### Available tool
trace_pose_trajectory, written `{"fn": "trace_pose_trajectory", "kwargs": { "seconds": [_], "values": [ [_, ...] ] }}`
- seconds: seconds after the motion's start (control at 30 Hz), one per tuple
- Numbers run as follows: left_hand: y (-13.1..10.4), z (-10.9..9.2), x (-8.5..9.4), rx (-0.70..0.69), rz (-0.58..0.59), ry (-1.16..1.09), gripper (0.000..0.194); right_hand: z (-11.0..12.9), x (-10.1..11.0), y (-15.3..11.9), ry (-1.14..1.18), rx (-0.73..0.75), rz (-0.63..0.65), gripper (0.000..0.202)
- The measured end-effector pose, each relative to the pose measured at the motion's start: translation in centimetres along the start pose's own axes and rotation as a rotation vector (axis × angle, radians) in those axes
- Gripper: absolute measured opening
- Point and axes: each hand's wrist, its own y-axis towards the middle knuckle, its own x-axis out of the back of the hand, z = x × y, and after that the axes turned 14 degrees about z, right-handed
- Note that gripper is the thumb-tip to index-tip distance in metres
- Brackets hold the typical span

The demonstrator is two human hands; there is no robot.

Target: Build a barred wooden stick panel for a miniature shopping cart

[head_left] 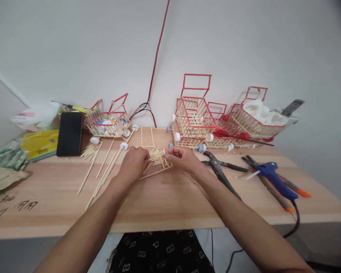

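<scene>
In the middle of the wooden table, a pile of short wooden sticks [157,156] lies between my two hands. My left hand [135,161] is at the pile's left side, its fingers curled together; what they pinch, if anything, is hidden. My right hand [182,157] is at the pile's right edge, thumb and forefinger closed at a small pale stick end. Below the pile, a partial stick frame [156,173] lies flat near my fingers. Behind the pile rests a flat rectangular stick frame [147,136].
Small stick carts [193,115] with red handles line the wall. Long sticks [105,174], a phone [70,133] and a yellow packet [39,144] are left. Black pliers [220,170], a blue glue gun [272,176] and orange-handled pliers [275,195] lie right.
</scene>
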Motion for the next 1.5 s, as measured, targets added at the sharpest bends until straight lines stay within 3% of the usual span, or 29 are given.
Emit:
{"fn": "trace_pose_trajectory", "kwargs": {
  "seconds": [0.13, 0.33, 0.67, 1.5],
  "values": [
    [0.2, -0.2, 0.4, 0.019, -0.004, -0.071, 0.011, -0.5, -0.5, 0.2, -0.101, 0.048, -0.046, 0.017],
    [-0.3, -0.9, 1.2, -0.055, -0.118, -0.157, 0.012, -0.6, -0.9, -0.3, -0.434, 0.147, -0.203, 0.010],
    [-1.5, -2.9, 1.9, -0.095, -0.305, 0.159, 0.020, -0.6, -1.0, -0.3, -0.617, 0.145, -0.261, 0.011],
    [-1.6, -2.8, 1.6, -0.075, -0.251, 0.046, 0.022, -0.4, -1.3, -0.7, -0.598, 0.131, -0.269, 0.015]
  ]
}}
